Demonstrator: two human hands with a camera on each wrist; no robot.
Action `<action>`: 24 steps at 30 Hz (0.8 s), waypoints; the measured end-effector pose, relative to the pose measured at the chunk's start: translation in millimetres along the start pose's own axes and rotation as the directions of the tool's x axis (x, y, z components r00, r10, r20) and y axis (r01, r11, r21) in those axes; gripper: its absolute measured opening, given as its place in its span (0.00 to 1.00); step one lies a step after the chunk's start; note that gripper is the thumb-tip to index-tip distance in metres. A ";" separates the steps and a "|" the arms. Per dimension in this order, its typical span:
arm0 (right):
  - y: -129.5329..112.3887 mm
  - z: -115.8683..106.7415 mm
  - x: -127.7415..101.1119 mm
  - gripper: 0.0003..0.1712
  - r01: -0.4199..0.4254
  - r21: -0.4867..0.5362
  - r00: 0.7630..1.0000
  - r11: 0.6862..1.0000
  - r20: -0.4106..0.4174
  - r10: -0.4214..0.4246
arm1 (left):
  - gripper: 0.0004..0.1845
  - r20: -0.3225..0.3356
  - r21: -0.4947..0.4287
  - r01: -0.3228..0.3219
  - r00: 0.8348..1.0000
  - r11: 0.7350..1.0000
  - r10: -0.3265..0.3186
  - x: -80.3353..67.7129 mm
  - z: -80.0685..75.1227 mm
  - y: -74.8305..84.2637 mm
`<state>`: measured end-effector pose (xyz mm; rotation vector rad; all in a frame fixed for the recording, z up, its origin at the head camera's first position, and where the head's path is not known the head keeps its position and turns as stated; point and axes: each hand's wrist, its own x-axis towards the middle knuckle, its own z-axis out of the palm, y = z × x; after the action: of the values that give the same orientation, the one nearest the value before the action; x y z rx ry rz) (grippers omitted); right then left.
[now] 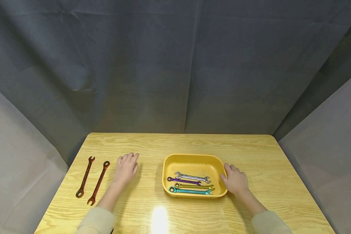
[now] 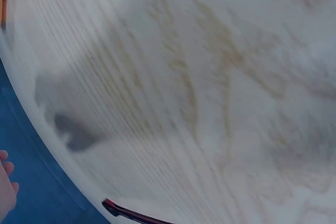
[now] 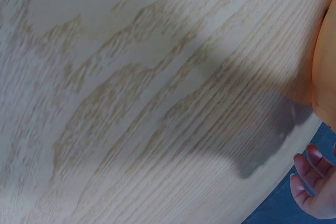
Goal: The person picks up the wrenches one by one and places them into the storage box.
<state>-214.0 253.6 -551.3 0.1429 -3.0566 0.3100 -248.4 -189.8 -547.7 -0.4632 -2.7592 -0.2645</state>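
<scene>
My left hand [image 1: 127, 165] lies flat and relaxed on the wooden table [image 1: 152, 143], holding nothing. Two reddish-brown wrenches [image 1: 98, 182] [image 1: 85, 176] lie side by side just left of it. My right hand [image 1: 234, 178] rests on the table against the right wall of a yellow tray [image 1: 193, 158], fingers loose and holding nothing. The tray holds several wrenches: silver [image 1: 192, 177], purple [image 1: 183, 181], gold [image 1: 194, 186] and teal [image 1: 190, 191]. The left wrist view is blurred, with a dark red wrench [image 2: 128, 213] at its bottom edge. The right wrist view shows my fingers [image 3: 310, 179] and the tray's edge [image 3: 324, 72].
Grey cloth hangs behind the table and on both sides. The table's left edge runs close to the two wrenches. A bright light reflection [image 1: 159, 219] sits on the wood near the front edge.
</scene>
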 end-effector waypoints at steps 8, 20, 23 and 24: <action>-0.3 -0.5 -0.3 0.24 0.002 -0.009 1.000 1.000 -0.001 -0.002 | 0.21 0.000 0.001 0.062 0.998 0.998 -0.062 -11.0 -1.7 -17.3; -1.0 -0.9 -0.9 0.25 0.000 0.001 1.000 1.000 0.000 0.000 | 0.23 0.028 0.021 0.173 0.985 0.985 -0.173 -32.7 -0.6 -39.7; -0.9 -0.7 -0.8 0.24 0.001 0.000 1.000 1.000 0.000 -0.001 | 0.25 0.043 0.039 0.201 0.978 0.979 -0.202 -37.0 -0.5 -44.7; -0.8 -0.7 -0.7 0.23 0.002 0.000 1.000 1.000 -0.002 -0.002 | 0.25 0.044 0.052 0.209 0.976 0.976 -0.212 -38.4 -0.3 -46.2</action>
<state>-213.2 253.0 -550.5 0.1449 -3.0539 0.3099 -230.1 -243.7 -566.6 -0.1664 -2.8579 -0.2408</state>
